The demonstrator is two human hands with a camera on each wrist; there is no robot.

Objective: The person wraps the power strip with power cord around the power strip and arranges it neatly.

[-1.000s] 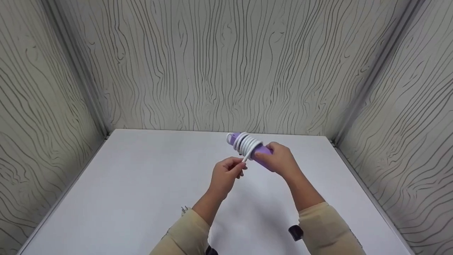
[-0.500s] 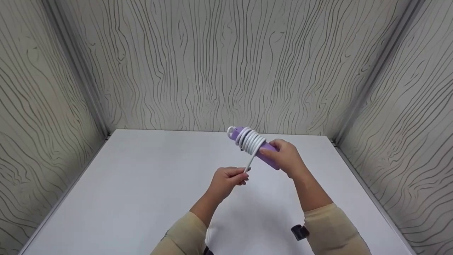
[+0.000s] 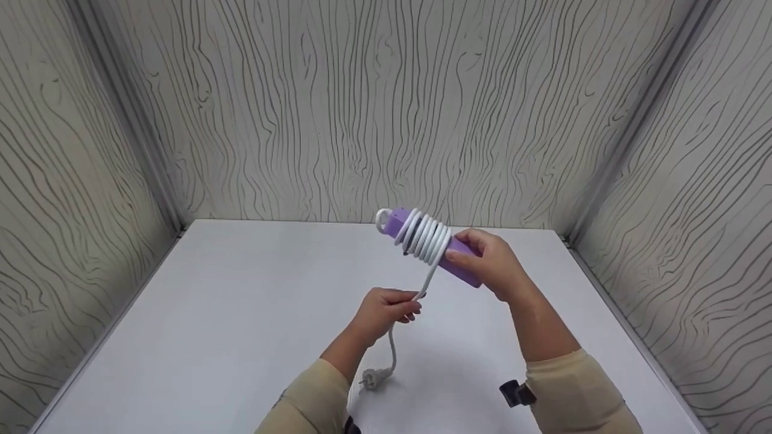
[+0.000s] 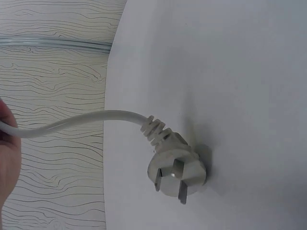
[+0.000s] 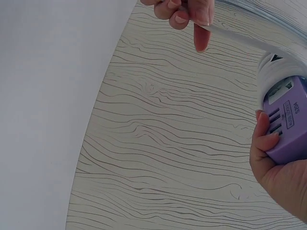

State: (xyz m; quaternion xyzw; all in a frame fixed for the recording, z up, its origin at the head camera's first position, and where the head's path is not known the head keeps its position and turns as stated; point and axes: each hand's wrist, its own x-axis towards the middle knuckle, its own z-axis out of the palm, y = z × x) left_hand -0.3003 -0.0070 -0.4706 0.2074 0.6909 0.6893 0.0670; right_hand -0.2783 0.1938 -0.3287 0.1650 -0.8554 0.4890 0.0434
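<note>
A purple power strip (image 3: 461,265) is gripped at its lower right end by my right hand (image 3: 491,265), tilted and held above the table. White cord (image 3: 427,241) is wound round its middle in several side-by-side turns, and a small loop sticks out at the far end. My left hand (image 3: 386,310) pinches the cord just below the turns, where it runs taut. Beyond those fingers the cord hangs down to a plug (image 3: 374,378) by the left forearm. Up close in the left wrist view, the plug (image 4: 177,172) shows three flat prongs. Sockets on the strip (image 5: 288,120) face the right wrist camera.
A white table (image 3: 253,313) lies under both hands. Pale wood-grain panels (image 3: 386,108) stand behind it and on both sides, with grey strips in the corners. A small black device (image 3: 517,393) is by the right sleeve.
My left hand has drawn down and away from the power strip, lengthening the straight stretch of cord. The strip has risen slightly. The plug now dangles in sight beside the left forearm.
</note>
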